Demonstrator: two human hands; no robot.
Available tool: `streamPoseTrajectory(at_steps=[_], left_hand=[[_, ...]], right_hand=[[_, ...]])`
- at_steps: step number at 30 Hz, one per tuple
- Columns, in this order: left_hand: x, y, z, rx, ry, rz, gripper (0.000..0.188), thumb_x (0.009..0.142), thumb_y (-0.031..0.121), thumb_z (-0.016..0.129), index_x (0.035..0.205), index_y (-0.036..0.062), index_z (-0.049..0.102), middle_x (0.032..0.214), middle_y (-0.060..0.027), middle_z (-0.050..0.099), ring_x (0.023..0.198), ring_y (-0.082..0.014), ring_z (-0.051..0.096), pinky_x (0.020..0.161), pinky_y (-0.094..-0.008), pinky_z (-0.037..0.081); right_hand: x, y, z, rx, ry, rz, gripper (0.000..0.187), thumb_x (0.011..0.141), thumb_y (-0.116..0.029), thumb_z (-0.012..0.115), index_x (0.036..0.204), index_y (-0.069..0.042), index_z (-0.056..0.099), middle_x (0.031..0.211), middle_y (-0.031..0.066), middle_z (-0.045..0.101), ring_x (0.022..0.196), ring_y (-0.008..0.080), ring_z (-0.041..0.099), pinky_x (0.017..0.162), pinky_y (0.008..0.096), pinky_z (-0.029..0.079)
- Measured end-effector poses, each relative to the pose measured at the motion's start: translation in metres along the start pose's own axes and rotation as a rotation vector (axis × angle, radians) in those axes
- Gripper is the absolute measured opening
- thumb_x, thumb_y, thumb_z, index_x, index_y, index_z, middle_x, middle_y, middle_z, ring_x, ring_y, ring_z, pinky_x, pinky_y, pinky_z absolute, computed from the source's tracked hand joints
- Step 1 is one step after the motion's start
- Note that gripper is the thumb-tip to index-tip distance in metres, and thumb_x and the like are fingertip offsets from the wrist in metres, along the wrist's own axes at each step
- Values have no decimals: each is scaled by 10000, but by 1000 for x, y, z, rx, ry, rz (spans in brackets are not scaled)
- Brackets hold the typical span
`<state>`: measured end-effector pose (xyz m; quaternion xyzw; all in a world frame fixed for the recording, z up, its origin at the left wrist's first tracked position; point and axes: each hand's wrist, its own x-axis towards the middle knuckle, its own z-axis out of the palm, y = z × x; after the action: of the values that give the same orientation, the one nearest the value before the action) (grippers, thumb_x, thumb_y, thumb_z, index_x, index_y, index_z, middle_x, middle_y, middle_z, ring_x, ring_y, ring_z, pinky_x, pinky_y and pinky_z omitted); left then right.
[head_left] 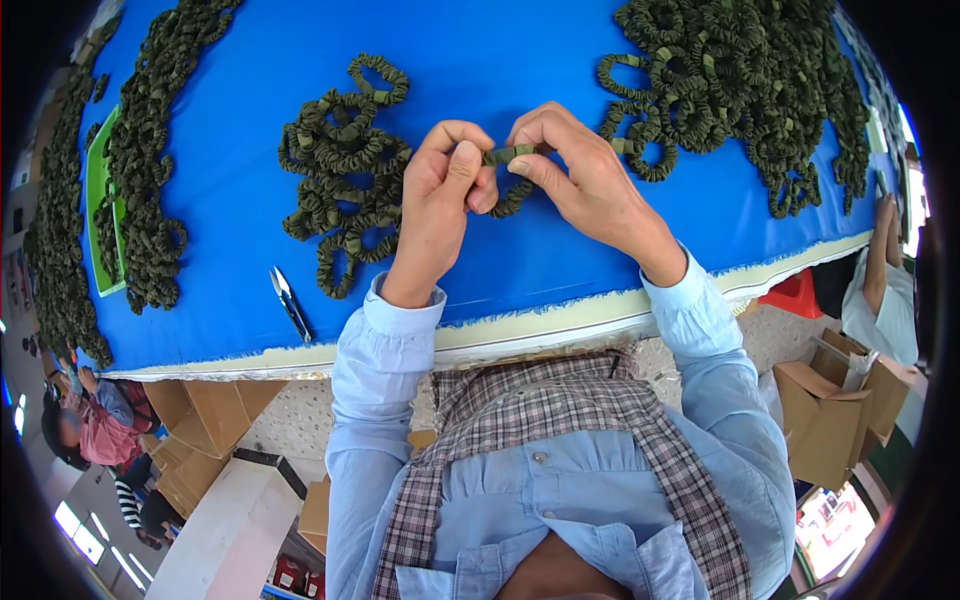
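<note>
Between my two hands is a dark green scrunchie, held just above the blue cloth. My left hand pinches one end of a short, flat stretch of its band between thumb and fingers. The other end is pinched by my right hand, and the rest of the loop hangs below, partly hidden by the fingers. A small heap of green scrunchies lies just left of my left hand. Beyond my right hand spreads a much larger heap of scrunchies. Thread snips rest near the table's front edge.
At the left, a bright green tray stands among long rows of scrunchies. Cardboard boxes and a red stool are beyond the table edge at right. A co-worker's arm reaches the far right edge; other people sit at lower left.
</note>
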<state>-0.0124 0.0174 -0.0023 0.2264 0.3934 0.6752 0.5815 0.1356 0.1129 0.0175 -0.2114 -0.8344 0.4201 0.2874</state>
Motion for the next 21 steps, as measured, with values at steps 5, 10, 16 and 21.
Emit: streamPoseTrajectory(at_steps=[5,10,16,21], left_hand=[[0,-5,-8,423,-9,92,202,991,230,548,957,31,533,650,35,435,574,-48,376,506,-221,294],[-1,-4,-5,144,75,123,203,989,227,553,916,38,544,638,34,412,573,-62,382,507,-233,302],[-2,3,1,-122,125,112,194,993,218,544,922,37,545,641,32,381,571,-98,374,522,-274,319],[-3,-5,0,12,84,137,216,992,216,546,880,32,533,669,-4,492,560,-86,461,503,-252,380]], right_hand=[[-10,2,10,704,-30,402,206,935,-83,595,1101,-31,485,947,64,574,812,140,567,727,294,466],[-10,0,15,1097,-8,408,306,938,-90,595,1190,-67,423,932,48,569,823,122,577,742,261,465],[-7,6,2,1205,-57,376,312,899,-59,620,1165,-46,457,826,43,594,733,105,590,677,223,462],[-3,-14,6,712,38,388,266,847,-61,692,1087,3,596,780,58,655,677,82,615,579,196,459]])
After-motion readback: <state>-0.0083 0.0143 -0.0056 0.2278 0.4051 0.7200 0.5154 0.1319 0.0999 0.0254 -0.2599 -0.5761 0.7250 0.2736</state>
